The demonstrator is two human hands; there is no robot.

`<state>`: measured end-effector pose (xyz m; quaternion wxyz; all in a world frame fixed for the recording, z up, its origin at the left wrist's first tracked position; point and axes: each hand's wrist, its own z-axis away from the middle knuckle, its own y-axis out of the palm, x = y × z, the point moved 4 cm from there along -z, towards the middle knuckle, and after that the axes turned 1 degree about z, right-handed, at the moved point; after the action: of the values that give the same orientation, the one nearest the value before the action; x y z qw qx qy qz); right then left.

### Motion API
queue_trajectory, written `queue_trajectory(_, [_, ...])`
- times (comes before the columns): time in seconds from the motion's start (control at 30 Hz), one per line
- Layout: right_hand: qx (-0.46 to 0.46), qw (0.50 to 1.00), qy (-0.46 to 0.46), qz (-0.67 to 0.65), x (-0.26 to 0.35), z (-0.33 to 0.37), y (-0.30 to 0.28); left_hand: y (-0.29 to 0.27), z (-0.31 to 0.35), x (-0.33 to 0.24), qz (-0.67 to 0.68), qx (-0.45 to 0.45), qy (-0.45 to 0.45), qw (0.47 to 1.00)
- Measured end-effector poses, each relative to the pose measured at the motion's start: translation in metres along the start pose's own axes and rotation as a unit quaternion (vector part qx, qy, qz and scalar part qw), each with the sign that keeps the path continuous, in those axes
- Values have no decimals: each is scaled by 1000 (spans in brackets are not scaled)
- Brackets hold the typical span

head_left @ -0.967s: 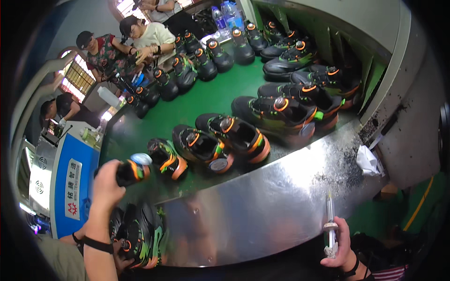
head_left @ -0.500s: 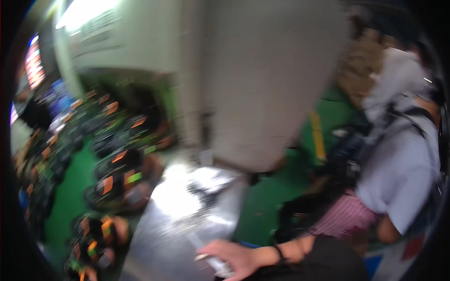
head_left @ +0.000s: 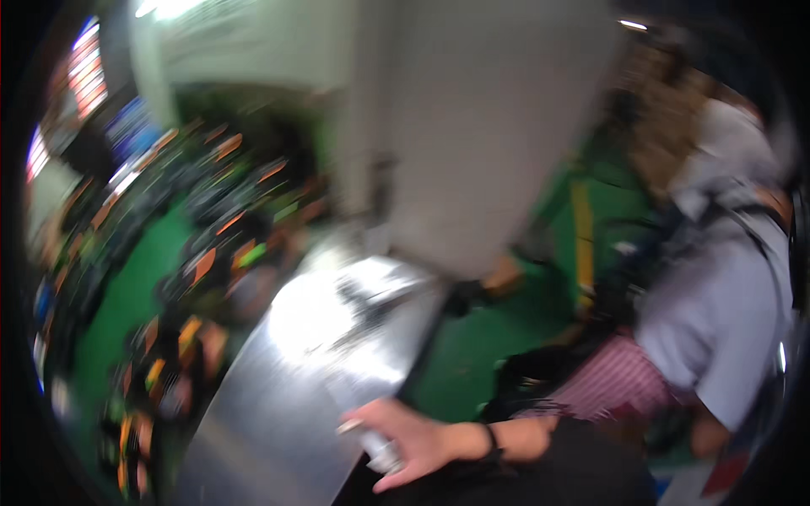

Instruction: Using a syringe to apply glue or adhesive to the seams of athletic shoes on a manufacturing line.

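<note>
Near the lower middle of a heavily blurred view, the person's right hand [head_left: 422,438] reaches out over the near edge of a shiny metal counter [head_left: 278,396]. Its fingers are spread loosely rather than clenched, and a small pale tube-shaped tool [head_left: 380,451] rests under the palm; the blur makes it hard to tell how firmly the grip holds it. A dark band circles the wrist.

Compared with a second ago, the view has swung sharply to the right. Then the green conveyor belt filled the middle, with the left hand lifting a shoe; now that hand is out of sight, and the belt [head_left: 126,295] sits well left of the counter. The right hand has come from the right edge in over the counter, with the tool now lying more flat than upright. The head has turned away from the line, so the work on the shoes looks paused for the moment.

Black shoes with orange and green accents [head_left: 211,261] smear along the belt. The counter is smooth, reflective sheet metal with a bright glare patch. Beyond it rises a large matte grey machine housing [head_left: 498,126]. Right of the counter, over green floor, another person in a pale grey top [head_left: 717,312] and striped pink fabric bends nearby.
</note>
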<state>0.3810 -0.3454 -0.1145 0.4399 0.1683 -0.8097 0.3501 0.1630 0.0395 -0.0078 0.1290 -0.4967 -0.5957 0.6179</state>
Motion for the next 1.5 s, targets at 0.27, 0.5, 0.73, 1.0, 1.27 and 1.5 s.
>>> queue_trajectory(0.27, [-72, 973, 184, -119, -31, 35, -7, -29, 94, 29, -249, -76, -17, 965])
queue_trajectory(0.5, [-45, 977, 169, -124, -22, 19, 14, -67, 89, 40, -296, 5, -24, 955])
queue_trajectory(0.73, [-69, 977, 169, -109, -20, 24, 17, -83, 86, 84, -236, 90, -71, 965])
queue_trajectory(1.0, [-104, 976, 179, -69, -17, 21, 13, -102, 144, 109, -169, -45, -164, 971])
queue_trajectory(1.27, [-74, 981, 157, -91, -19, 20, 23, -103, 95, 134, -226, 76, -256, 937])
queue_trajectory(1.5, [-92, 972, 164, -143, -10, 24, 22, -87, 83, 123, -235, 98, -188, 949])
